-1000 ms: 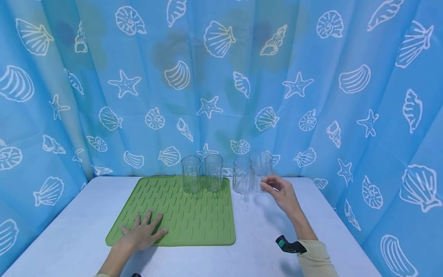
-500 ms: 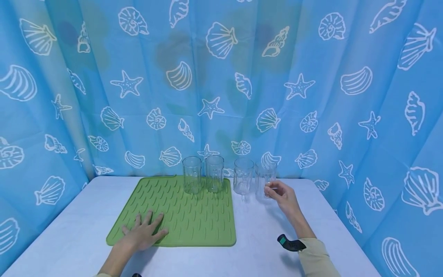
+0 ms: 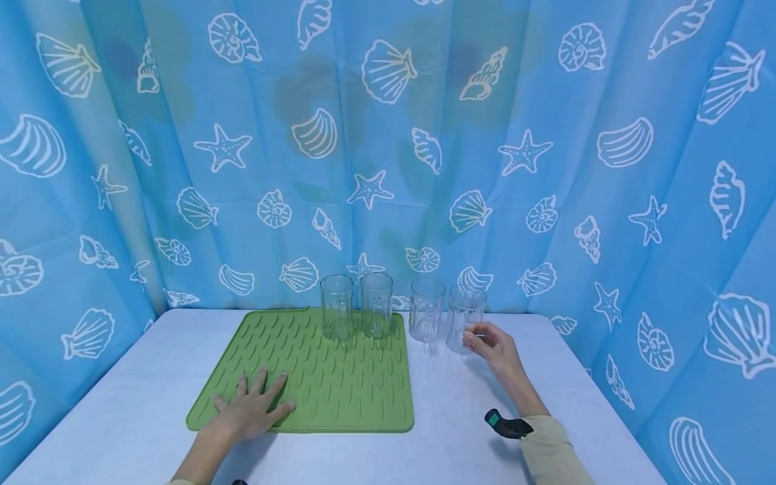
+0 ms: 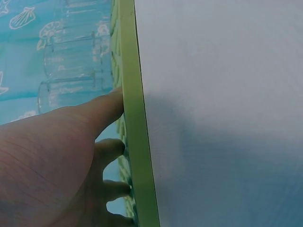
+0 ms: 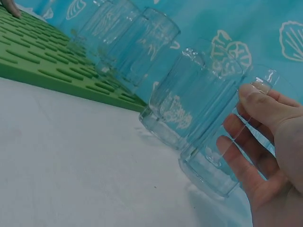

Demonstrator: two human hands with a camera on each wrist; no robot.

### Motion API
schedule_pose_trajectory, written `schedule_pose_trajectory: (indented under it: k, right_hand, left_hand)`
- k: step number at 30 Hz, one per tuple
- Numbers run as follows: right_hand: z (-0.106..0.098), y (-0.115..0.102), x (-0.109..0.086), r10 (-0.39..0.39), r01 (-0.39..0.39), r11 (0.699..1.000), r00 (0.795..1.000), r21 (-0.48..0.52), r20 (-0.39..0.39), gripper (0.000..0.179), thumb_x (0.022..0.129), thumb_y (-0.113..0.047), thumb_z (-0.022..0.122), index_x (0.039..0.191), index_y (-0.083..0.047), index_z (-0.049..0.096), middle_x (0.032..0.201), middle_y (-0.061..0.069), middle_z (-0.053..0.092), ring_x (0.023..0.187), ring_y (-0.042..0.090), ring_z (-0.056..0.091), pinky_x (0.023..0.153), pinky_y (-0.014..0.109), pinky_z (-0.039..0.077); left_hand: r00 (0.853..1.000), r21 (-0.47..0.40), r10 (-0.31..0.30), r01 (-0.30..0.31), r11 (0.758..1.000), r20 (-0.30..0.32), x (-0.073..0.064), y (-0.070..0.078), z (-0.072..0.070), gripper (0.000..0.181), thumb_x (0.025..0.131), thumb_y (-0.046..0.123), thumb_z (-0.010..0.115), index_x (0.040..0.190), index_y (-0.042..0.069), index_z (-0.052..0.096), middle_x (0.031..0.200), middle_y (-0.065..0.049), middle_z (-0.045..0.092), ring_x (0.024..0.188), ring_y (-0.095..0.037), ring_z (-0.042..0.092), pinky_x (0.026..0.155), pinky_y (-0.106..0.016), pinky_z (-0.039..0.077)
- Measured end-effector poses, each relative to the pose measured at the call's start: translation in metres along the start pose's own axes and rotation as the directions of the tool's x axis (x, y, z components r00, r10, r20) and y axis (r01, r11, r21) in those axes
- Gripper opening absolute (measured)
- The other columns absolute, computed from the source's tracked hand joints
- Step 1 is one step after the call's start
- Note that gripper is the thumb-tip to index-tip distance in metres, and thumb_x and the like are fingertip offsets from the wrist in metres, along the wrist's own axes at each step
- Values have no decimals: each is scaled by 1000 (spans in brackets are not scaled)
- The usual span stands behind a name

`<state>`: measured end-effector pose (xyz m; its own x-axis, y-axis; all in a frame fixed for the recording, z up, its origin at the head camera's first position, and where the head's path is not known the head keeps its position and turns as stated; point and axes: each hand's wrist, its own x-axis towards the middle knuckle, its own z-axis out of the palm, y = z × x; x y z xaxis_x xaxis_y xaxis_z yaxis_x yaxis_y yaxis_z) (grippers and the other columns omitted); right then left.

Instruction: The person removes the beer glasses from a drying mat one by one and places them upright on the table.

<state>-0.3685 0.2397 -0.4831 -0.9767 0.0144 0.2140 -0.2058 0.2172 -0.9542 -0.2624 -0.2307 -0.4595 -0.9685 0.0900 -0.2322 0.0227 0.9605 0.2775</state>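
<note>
With its thumb and fingers, my right hand (image 3: 497, 350) grips the handle of a clear glass mug (image 3: 459, 311), the rightmost of the row. In the right wrist view this mug (image 5: 203, 175) appears to stand upright on the white table, close to another glass mug (image 5: 175, 104). Two more glass mugs (image 3: 336, 306) stand side by side on the far right part of a green ridged mat (image 3: 339, 397). My left hand (image 3: 245, 411) lies with fingers spread on the mat's near left part; in the left wrist view its thumb (image 4: 106, 106) touches the mat beside the edge.
A white table (image 3: 448, 438) extends around the mat. Behind it and at both sides hangs a blue curtain (image 3: 400, 222) with white shell and starfish prints, close to the mugs. A black wrist strap piece (image 3: 508, 426) sits at the right sleeve.
My right hand has brought the rightmost mug slightly right and nearer, lowering it and widening its gap from the neighbouring mug. The left hand has stayed on the mat.
</note>
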Motion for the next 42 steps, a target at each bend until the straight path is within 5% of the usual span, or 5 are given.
schedule_pose_trajectory:
  k: [9, 29, 37, 42]
  right_hand:
    - [-4, 8, 8, 31, -33, 999, 995, 21, 96, 48, 95, -37, 64, 128, -3, 59, 126, 13, 64, 107, 2, 65, 96, 20, 52]
    - [-2, 8, 22, 23, -25, 998, 999, -53, -42, 39, 98, -26, 61, 128, -2, 62, 127, 21, 63, 101, 5, 67, 90, 28, 57]
    - [3, -4, 20, 35, -43, 978, 998, -205, -45, 47, 99, -25, 60, 139, -3, 49, 129, 26, 59, 115, 36, 64, 81, 32, 61]
    - [9, -13, 18, 56, -80, 961, 994, -263, -97, 56, 98, -28, 61, 144, -6, 37, 125, 23, 54, 114, 40, 61, 77, 32, 62]
  left_hand:
    - [1000, 10, 5, -4, 1000, -12, -1, 0, 0, 79, 96, 67, 39, 156, 17, 28, 161, -28, 10, 142, -63, 3, 94, -90, 3]
    - [1000, 7, 12, -12, 1000, -4, -1, 0, -1, 79, 96, 67, 39, 156, 18, 26, 162, -28, 8, 142, -62, 1, 94, -90, 1]
    - [1000, 15, 10, -10, 1000, 3, -1, -2, 0, 78, 96, 67, 38, 157, 19, 25, 162, -27, 7, 142, -62, 0, 94, -90, 1]
    - [1000, 13, 6, -6, 1000, 8, 0, -2, 1, 79, 96, 68, 36, 157, 19, 25, 163, -26, 7, 143, -61, 0, 94, -90, 1]
